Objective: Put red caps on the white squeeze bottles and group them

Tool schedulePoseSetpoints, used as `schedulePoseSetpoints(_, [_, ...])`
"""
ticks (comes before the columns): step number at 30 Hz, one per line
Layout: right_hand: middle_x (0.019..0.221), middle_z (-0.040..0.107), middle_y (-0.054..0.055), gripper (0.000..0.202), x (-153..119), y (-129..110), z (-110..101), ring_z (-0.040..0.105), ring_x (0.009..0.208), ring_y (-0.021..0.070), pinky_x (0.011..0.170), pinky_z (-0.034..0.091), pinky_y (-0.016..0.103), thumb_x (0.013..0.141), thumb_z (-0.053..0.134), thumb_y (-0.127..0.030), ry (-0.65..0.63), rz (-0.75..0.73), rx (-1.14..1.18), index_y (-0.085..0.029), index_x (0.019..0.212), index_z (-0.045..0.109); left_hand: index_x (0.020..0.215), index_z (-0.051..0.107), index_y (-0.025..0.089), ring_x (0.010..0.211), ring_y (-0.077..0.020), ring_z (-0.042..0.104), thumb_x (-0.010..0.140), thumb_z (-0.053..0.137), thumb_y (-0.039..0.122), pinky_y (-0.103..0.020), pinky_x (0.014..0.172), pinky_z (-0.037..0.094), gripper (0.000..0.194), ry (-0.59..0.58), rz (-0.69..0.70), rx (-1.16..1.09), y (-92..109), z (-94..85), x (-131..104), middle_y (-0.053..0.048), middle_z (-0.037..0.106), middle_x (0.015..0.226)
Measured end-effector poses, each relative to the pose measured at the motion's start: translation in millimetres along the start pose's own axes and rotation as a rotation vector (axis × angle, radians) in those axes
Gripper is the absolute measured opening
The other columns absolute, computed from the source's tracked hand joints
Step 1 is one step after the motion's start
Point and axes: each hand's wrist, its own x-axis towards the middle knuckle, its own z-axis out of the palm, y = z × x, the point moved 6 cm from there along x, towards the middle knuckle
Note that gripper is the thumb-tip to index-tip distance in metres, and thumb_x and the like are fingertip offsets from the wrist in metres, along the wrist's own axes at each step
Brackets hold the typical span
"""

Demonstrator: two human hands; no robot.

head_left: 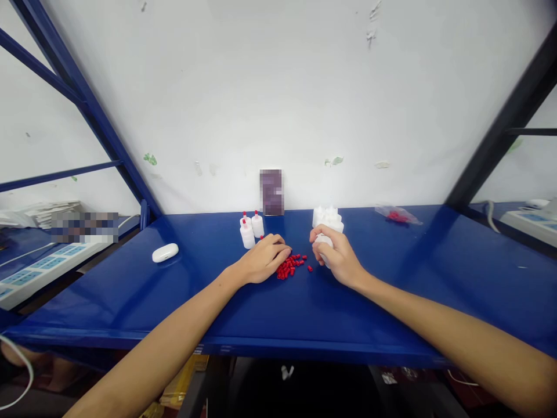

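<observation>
— What containers do you have in front of you?

— Three small white plastic bottles with red caps [251, 227] stand upright near the back of the glossy blue desk [174, 296], just behind my left hand [265, 259]. A cluster of uncapped white plastic bottles [327, 217] stands behind my right hand [337, 257]. I can't tell what any of them hold. A clear plastic bag with red pieces inside [397, 215] lies further right.

— And what are you holding?

— A small white plastic bottle [322, 240], my right fingers wrapped around it, just above the desk. Most of it is hidden, so I can't tell which way its long axis runs.

— The left hand?

— It rests palm down, fingers curled at the edge of a loose pile of small red caps [289, 267] between my hands. I can't tell whether they grip one.

— Anything else?

— A white rounded earbud case [165, 252] lies well to the left.
</observation>
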Motion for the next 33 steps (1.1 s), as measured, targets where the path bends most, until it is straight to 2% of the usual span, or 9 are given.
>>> schedulePoseSetpoints(4, [0.054, 0.05, -0.005, 0.005, -3, -1, 0, 0.045, 0.048, 0.0126, 0.049, 0.037, 0.025, 0.078, 0.049, -0.023, 0.0, -0.077, -0.086, -0.021, 0.078, 0.053, 0.11, 0.069, 0.014, 0.1, -0.021, 0.056, 0.104, 0.024, 0.037, -0.039, 0.095, 0.045, 0.05, 0.031, -0.022, 0.011, -5, -0.1, 1, -0.01, 0.06, 0.106])
schedulePoseSetpoints(8, [0.055, 0.052, -0.005, 0.005, -2, 0, 2, 0.047, 0.047, 0.0124, 0.05, 0.037, 0.026, 0.082, 0.05, -0.023, -0.055, -0.066, -0.129, -0.021, 0.08, 0.054, 0.115, 0.067, 0.015, 0.102, -0.0213, 0.056, 0.103, 0.03, 0.033, -0.039, 0.097, 0.046, 0.042, 0.103, 0.007, 0.008, -2, -6.4, 0, -0.01, 0.062, 0.109])
schedulePoseSetpoints(13, [0.061, 0.055, -0.007, 0.023, -2, -3, 5, 0.048, 0.045, 0.0116, 0.048, 0.039, 0.025, 0.09, 0.054, -0.035, -0.1, -0.046, -0.087, -0.024, 0.111, 0.052, 0.116, 0.067, 0.015, 0.103, -0.0212, 0.059, 0.099, 0.043, 0.023, -0.038, 0.093, 0.049, 0.031, 0.325, 0.074, 0.049, 5, -21.8, -2, -0.011, 0.065, 0.111])
schedulePoseSetpoints(17, [0.059, 0.052, -0.007, 0.018, -3, -4, 10, 0.047, 0.043, 0.0105, 0.047, 0.039, 0.025, 0.094, 0.05, -0.039, -0.165, -0.018, -0.071, -0.023, 0.102, 0.054, 0.107, 0.07, 0.017, 0.094, -0.0181, 0.063, 0.095, 0.053, 0.023, -0.034, 0.085, 0.053, 0.021, 0.55, 0.119, 0.036, 3, -32.5, -6, -0.009, 0.067, 0.102])
schedulePoseSetpoints(20, [0.058, 0.051, -0.007, 0.018, -4, -7, 8, 0.046, 0.043, 0.0103, 0.047, 0.037, 0.024, 0.095, 0.049, -0.039, -0.142, -0.034, -0.096, -0.022, 0.097, 0.054, 0.098, 0.071, 0.018, 0.084, -0.0153, 0.064, 0.093, 0.058, 0.025, -0.031, 0.079, 0.053, 0.015, 0.63, 0.095, -0.023, 2, -37.1, -8, -0.007, 0.069, 0.096])
schedulePoseSetpoints(22, [0.058, 0.052, -0.006, 0.017, -4, -10, 8, 0.047, 0.045, 0.0105, 0.049, 0.036, 0.024, 0.094, 0.05, -0.039, -0.128, -0.07, -0.16, -0.022, 0.095, 0.054, 0.094, 0.071, 0.018, 0.075, -0.0134, 0.062, 0.092, 0.06, 0.024, -0.029, 0.073, 0.053, 0.013, 0.667, 0.007, -0.142, 3, -39.2, -7, -0.005, 0.069, 0.09])
schedulePoseSetpoints(26, [0.059, 0.054, -0.005, 0.015, -3, -12, 12, 0.049, 0.048, 0.0115, 0.052, 0.036, 0.024, 0.092, 0.053, -0.035, -0.153, -0.104, -0.261, -0.021, 0.087, 0.055, 0.11, 0.067, 0.017, 0.072, -0.0122, 0.062, 0.09, 0.061, 0.03, -0.025, 0.065, 0.053, 0.025, 0.743, -0.185, -0.642, 10, -33.5, -1, -0.005, 0.067, 0.09])
schedulePoseSetpoints(29, [0.054, 0.051, -0.005, 0.019, -3, -12, 13, 0.046, 0.048, 0.0121, 0.051, 0.034, 0.024, 0.091, 0.053, -0.035, -0.141, -0.096, -0.236, -0.021, 0.078, 0.052, 0.104, 0.068, 0.016, 0.08, -0.0138, 0.065, 0.089, 0.062, 0.035, -0.025, 0.07, 0.054, 0.025, 0.748, -0.198, -0.866, 23, -26.0, 7, -0.007, 0.069, 0.095])
schedulePoseSetpoints(33, [0.052, 0.048, -0.004, 0.029, -4, -13, 15, 0.044, 0.047, 0.0125, 0.049, 0.032, 0.025, 0.091, 0.049, -0.038, -0.196, -0.129, -0.184, -0.02, 0.068, 0.047, 0.092, 0.066, 0.015, 0.088, -0.0168, 0.067, 0.083, 0.071, 0.033, -0.03, 0.082, 0.054, 0.02, 0.715, -0.167, -0.963, 33, -21.8, 12, -0.007, 0.072, 0.095])
